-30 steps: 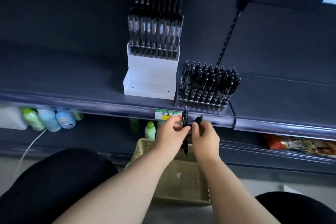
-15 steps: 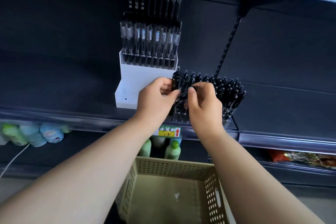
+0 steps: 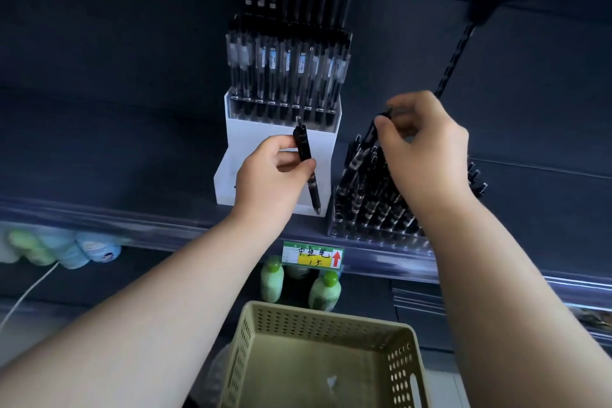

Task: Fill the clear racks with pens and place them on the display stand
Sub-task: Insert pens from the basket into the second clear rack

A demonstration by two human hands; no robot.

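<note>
Your dark shelf [image 3: 116,159] fills most of the view, with a clear plastic edge strip [image 3: 165,225] running along its front. Nearest you, below it, sits a beige plastic basket [image 3: 331,317] with perforated walls, its near side cut off by the frame.

On the shelf, the white display stand [image 3: 251,146] is stepped and carries upright rows of clear-barrelled pens [image 3: 288,76]; the upper rows blur into the dark. Just beside it on the right stands the clear rack [image 3: 377,232], packed with black pens [image 3: 361,189] that lean back. Your right wrist hides its right part.

Your left hand [image 3: 268,182] is in front of the stand, its grip closed on a single black pen [image 3: 304,151], tip down, covering part of the lower step. Your right hand [image 3: 427,156] is over the rack, its grip pinching the top of a second black pen [image 3: 370,134]. Whether that pen's tip sits in the rack is hidden.

Green-capped bottles [image 3: 271,281] stand behind the basket. Pale bottles [image 3: 96,248] blur at the left. A yellow-and-green price label [image 3: 313,257] is on the strip. A thin white cable [image 3: 29,291] crosses the lower left.
</note>
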